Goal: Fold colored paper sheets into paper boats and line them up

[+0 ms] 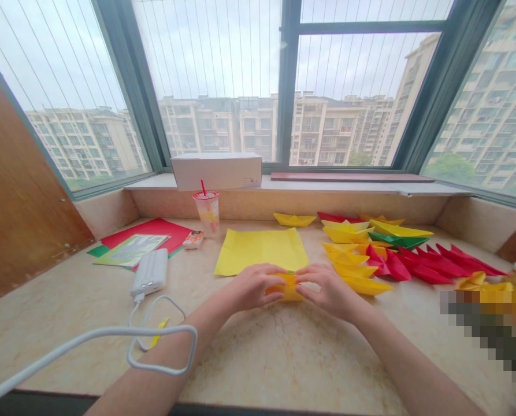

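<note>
A small folded piece of yellow paper (289, 289) is held at the middle of the counter, just in front of a sheet of yellow paper (262, 249). My left hand (258, 284) grips its left side between thumb and fingers. On the opposite side my right hand (327, 288) pinches it the same way. Part of the folded paper is hidden by my fingers. Close to my right hand lies a row of yellow paper boats (355, 270).
Red paper boats (426, 264) and a green one (398, 239) lie at the right. Further left are a lidded cup (208, 214), a small orange-and-white packet (193, 240), red paper (179, 233) and a white power bank (150, 271). Its white cable (88, 335) loops near my left forearm.
</note>
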Motion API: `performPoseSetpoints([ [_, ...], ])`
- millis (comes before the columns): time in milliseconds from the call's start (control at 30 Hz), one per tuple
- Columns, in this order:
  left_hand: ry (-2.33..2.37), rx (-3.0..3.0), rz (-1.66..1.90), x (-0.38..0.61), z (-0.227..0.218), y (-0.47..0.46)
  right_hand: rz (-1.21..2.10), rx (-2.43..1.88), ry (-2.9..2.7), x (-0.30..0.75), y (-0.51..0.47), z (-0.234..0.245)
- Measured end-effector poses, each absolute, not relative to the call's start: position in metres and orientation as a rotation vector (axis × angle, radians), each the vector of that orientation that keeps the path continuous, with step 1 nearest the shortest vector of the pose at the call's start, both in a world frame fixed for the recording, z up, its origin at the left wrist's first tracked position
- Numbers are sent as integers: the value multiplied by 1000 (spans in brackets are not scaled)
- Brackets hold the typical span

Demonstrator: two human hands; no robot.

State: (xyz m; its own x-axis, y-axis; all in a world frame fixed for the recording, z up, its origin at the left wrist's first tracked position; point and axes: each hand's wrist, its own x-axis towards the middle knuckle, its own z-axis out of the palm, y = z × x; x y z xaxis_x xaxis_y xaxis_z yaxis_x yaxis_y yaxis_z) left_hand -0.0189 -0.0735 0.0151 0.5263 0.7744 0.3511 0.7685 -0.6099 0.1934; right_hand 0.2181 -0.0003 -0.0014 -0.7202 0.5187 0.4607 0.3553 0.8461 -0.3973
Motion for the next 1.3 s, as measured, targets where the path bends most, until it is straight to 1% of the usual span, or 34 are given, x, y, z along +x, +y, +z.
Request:
performPoseSetpoints([
  [233, 1445, 2742, 629, -18, 16, -70, 352, -683, -2470, 217, 0, 1],
  [333, 1417, 2774, 639, -21, 14, -63, 357, -715, -2514, 217, 4, 2],
  [500, 1361, 2838, 616, -23, 10, -54, 275, -750, -2535, 218, 5, 6],
  [700, 1258, 2879, 623, -20, 12, -52, 258, -652, -2586, 220, 1, 13],
  [900, 1114, 2967, 525, -15, 16, -53, 280, -639, -2579, 220, 2, 13],
  [1300, 1047, 3033, 445, -13, 26, -62, 255, -620, -2685, 224, 1, 14],
])
